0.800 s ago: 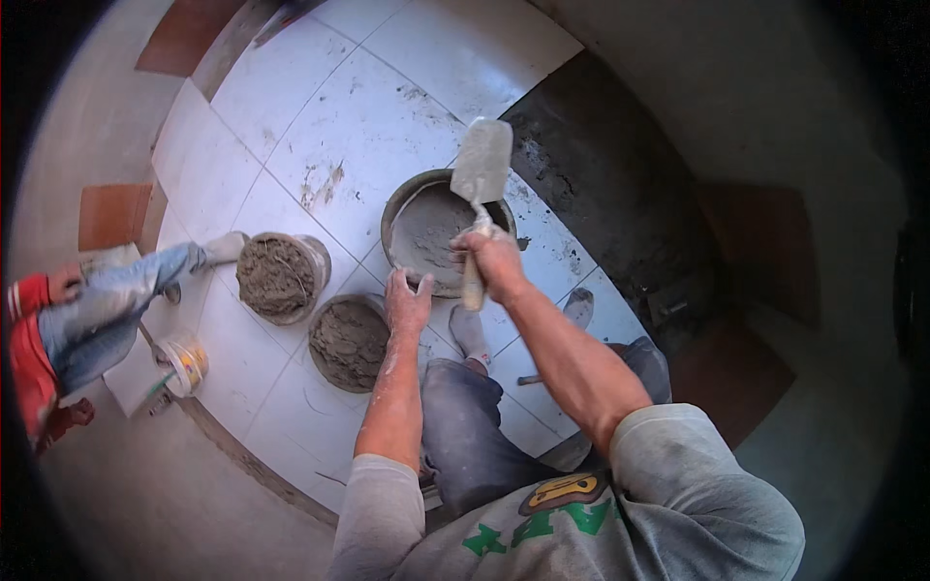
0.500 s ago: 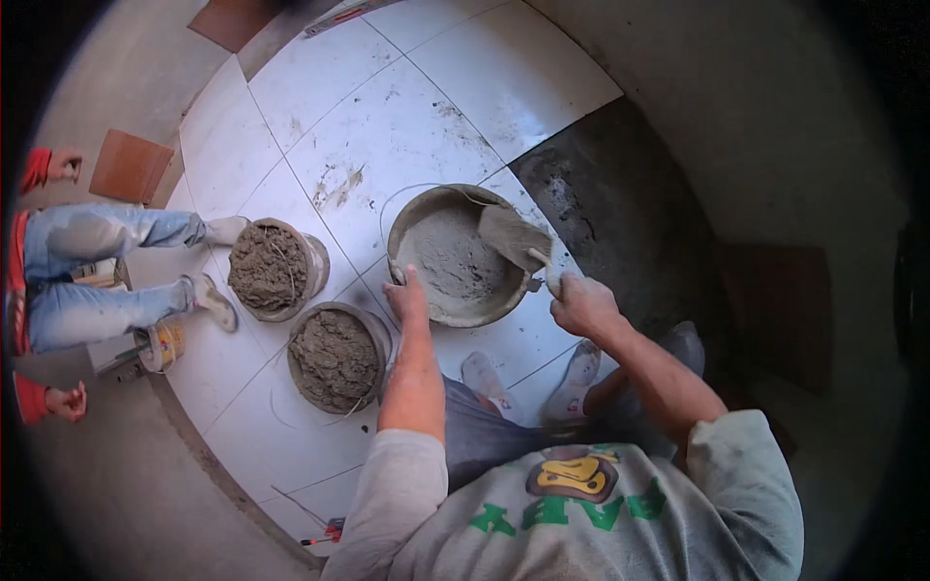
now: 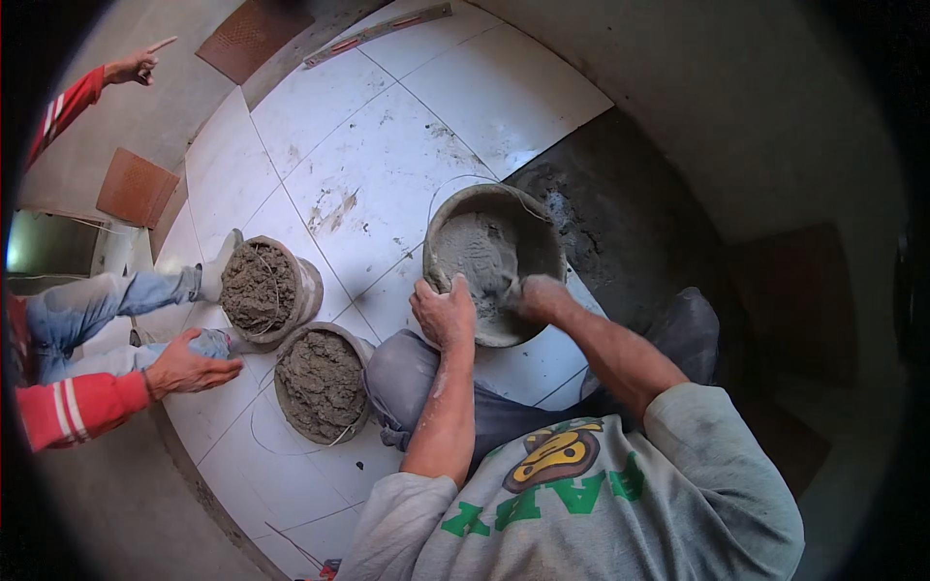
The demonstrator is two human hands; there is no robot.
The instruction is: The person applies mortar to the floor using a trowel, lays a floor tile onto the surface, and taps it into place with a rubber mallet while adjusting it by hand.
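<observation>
We have the mixing bucket [image 3: 536, 247] on the white tiled floor [image 3: 247, 453], just beyond our knees, with grey mortar [image 3: 475, 242] low inside it. Our left grip [image 3: 446, 308] is clamped on the near-left rim. Our right grip [image 3: 546, 298] is curled tight inside the bucket, on what we take to be the trowel [image 3: 507, 289], though its handle is hidden and its blade is only a blur.

To work the mortar well, we would press down and inward with the left so the bucket cannot swing under the stroke. The blade should run flat along the wall and base, then fold the stuff toward the middle, since lumps likely sit in the corner. Short, low strokes should spill less over the rim. Our left fingertips belong clear of the blade's path, and our left elbow should stay in, because two filled buckets [image 3: 311, 288] stand close on that side
</observation>
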